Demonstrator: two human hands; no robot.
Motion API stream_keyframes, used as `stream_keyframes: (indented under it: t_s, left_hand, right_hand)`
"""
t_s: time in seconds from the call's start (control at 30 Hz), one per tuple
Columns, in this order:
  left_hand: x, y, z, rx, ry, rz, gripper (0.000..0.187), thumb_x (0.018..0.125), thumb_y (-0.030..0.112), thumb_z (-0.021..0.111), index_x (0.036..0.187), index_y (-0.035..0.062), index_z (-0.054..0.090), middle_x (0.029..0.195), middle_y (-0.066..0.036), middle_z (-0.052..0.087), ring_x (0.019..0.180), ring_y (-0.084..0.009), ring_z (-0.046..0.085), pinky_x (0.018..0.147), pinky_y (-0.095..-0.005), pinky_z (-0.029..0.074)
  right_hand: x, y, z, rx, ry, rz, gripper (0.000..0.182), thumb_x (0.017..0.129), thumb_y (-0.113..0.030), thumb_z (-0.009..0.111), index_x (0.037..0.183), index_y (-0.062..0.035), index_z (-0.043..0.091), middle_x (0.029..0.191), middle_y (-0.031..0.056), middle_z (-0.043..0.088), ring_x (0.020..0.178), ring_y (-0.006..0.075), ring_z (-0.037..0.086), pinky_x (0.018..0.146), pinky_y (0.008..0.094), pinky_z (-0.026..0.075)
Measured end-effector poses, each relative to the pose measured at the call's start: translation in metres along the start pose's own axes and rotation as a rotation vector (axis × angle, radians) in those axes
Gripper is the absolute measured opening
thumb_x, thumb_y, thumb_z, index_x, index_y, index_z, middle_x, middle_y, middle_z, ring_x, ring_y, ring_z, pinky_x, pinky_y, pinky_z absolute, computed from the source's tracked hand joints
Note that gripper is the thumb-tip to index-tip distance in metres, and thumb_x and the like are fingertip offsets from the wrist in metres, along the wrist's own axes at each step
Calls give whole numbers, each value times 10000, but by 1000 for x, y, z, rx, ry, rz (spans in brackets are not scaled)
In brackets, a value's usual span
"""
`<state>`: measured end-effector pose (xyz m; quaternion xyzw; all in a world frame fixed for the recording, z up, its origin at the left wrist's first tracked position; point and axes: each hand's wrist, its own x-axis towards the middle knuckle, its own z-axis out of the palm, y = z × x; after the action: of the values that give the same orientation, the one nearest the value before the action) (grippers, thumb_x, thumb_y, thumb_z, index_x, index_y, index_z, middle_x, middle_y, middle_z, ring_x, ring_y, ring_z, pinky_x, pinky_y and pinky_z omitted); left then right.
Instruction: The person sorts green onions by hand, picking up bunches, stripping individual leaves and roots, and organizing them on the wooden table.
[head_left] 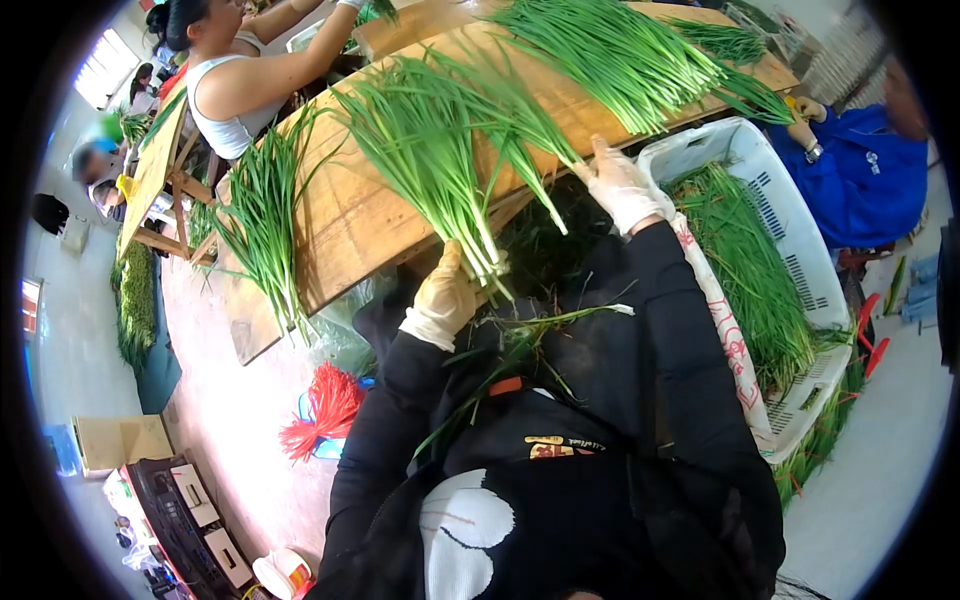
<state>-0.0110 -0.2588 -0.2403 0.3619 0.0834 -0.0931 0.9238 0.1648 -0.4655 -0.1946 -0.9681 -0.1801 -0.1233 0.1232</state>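
My left hand (443, 300), in a pale glove, is closed round the white stem ends of a bunch of garlic chives (425, 150); their leaves fan out over the wooden table (350, 215). My right hand (620, 190), gloved too, pinches the stem end of a few loose chives (520, 110) at the table's front edge. Between the hands, some stalks poke past that edge. To the left lies a smaller chive bunch (265, 220), and a large chive pile (610, 65) spreads across the table's far right. Loose leaf scraps (520, 345) lie on my lap.
At my right stands a white plastic crate (790, 230) full of chives. Red ties (325, 410) hang low at the left. One person in a white top (230, 90) works across the table; another in blue (850, 180) sits at the right. A bucket (283, 573) stands on the floor.
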Motion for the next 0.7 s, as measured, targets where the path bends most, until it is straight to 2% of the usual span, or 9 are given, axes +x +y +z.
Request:
stream_keyframes:
  t_s: [0.1, 0.23, 0.33, 0.37, 0.43, 0.47, 0.5, 0.57, 0.7]
  left_hand:
    - [-8, 7, -18, -44, -88, 16, 425, 832, 289, 516, 1172, 51, 425, 1134, -120, 511, 1030, -257, 499, 890, -382, 379]
    - [-7, 16, -4, -24, -99, 62, 299, 799, 79, 556, 1080, 1, 493, 991, -100, 584, 915, -197, 561, 834, -304, 423]
    - [1, 13, 4, 143, 8, 98, 251, 773, 53, 591, 1006, -14, 526, 936, -77, 593, 867, -152, 561, 795, -268, 437]
    - [2, 9, 3, 207, 66, 116, 246, 769, 56, 601, 994, -11, 529, 921, -67, 594, 860, -139, 558, 790, -255, 434]
    - [-4, 6, -1, 262, 179, 159, 211, 769, 61, 608, 958, -4, 539, 893, -48, 595, 846, -113, 550, 769, -222, 429]
    - [-9, 5, -2, 167, 144, 220, 225, 782, 80, 596, 981, -4, 533, 895, -48, 594, 842, -108, 547, 764, -221, 428]
    - [-13, 5, -3, 70, 109, 277, 240, 795, 99, 585, 1003, -5, 528, 896, -48, 593, 838, -104, 544, 758, -220, 427]
    - [-19, 5, -14, -51, -28, 226, 319, 841, 155, 517, 1112, -9, 474, 945, -61, 586, 838, -129, 550, 770, -230, 419]
    - [-37, 14, -19, -92, 5, 70, 300, 832, 141, 525, 1104, 25, 481, 979, -80, 588, 854, -147, 558, 783, -243, 423]
  right_hand:
    - [-11, -6, -17, -174, 143, -71, 467, 817, -338, 467, 1155, -17, 441, 938, 154, 547, 869, 291, 516, 733, 362, 440]
    - [-43, -61, -50, 543, -399, -51, 615, 806, -525, 422, 1155, -19, 440, 923, 173, 562, 882, 274, 538, 751, 356, 437]
    - [-67, -89, -4, 525, -194, -373, 729, 759, -610, 420, 1194, -25, 389, 913, 182, 590, 880, 357, 541, 777, 365, 429]
    - [-60, -94, 3, 600, -270, -411, 538, 793, -416, 542, 1140, -25, 411, 866, 116, 601, 684, 219, 592, 628, 289, 464]
    - [-50, -83, 2, 1138, -807, -22, 411, 795, -267, 573, 1099, -29, 432, 795, 65, 587, 560, 104, 539, 492, 208, 425]
    - [-46, -82, -7, 1186, -777, 53, 336, 789, -161, 569, 1078, -45, 443, 744, 21, 558, 491, 6, 459, 418, 134, 348]
    - [-39, -72, -6, 1118, -719, 81, 355, 786, -145, 567, 1103, -35, 450, 798, 59, 580, 578, 71, 525, 490, 188, 417]
    - [-26, -52, 17, 665, -145, -115, 385, 788, -161, 544, 1135, -21, 450, 891, 128, 590, 723, 190, 582, 630, 282, 468]
    - [-9, -49, -16, -79, -143, -24, 563, 743, -242, 572, 1233, -51, 370, 995, 171, 543, 899, 319, 518, 758, 390, 430]
